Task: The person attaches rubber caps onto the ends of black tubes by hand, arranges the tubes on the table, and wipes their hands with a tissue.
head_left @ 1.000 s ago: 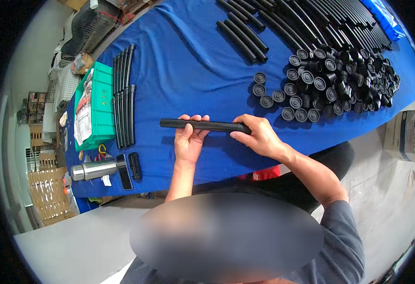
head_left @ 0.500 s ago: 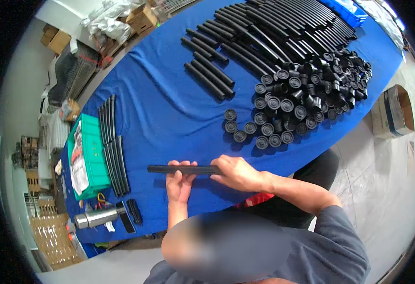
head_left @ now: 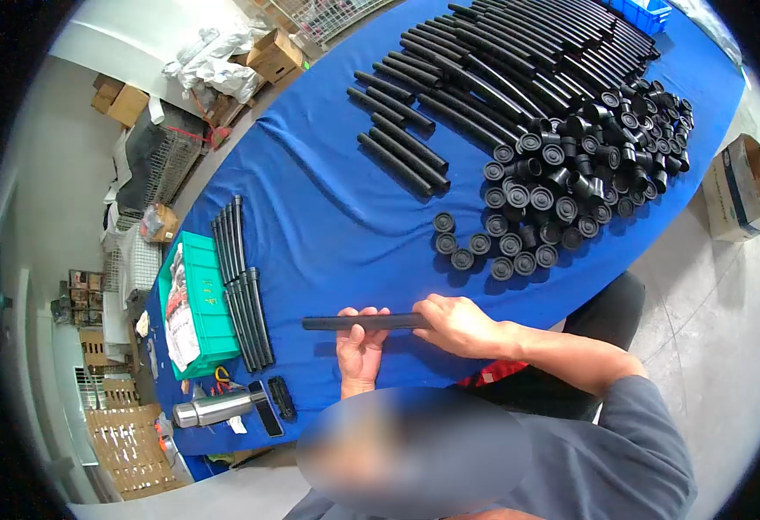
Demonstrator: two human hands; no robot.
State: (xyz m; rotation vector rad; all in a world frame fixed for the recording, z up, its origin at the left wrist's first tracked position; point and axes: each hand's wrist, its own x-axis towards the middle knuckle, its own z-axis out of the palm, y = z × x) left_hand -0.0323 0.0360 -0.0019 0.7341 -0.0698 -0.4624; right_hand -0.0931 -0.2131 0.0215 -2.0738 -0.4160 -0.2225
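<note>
**You held one black tube [head_left: 401,321] right of the green crate [head_left: 206,308]**

Your left hand [head_left: 362,351] pinched its middle; your right hand [head_left: 460,328] clasped its right end. Just nearer you than the crate lay one flask [head_left: 215,410] and one phone [head_left: 268,417]; beside it, two tube groups [head_left: 249,319]; well right, uncountable crowded caps [head_left: 541,198]. Crate markings were illegible.

Lighting bright, diffuse. Soft shadows lie under the black caps [head_left: 540,198] on the blue cloth [head_left: 310,199]. Glare: highlights along the steel flask [head_left: 215,408]. Strong fisheye curvature; corners black. Cloth and caps fairly sharp; a smooth blurred oval covers the lower centre.
</note>
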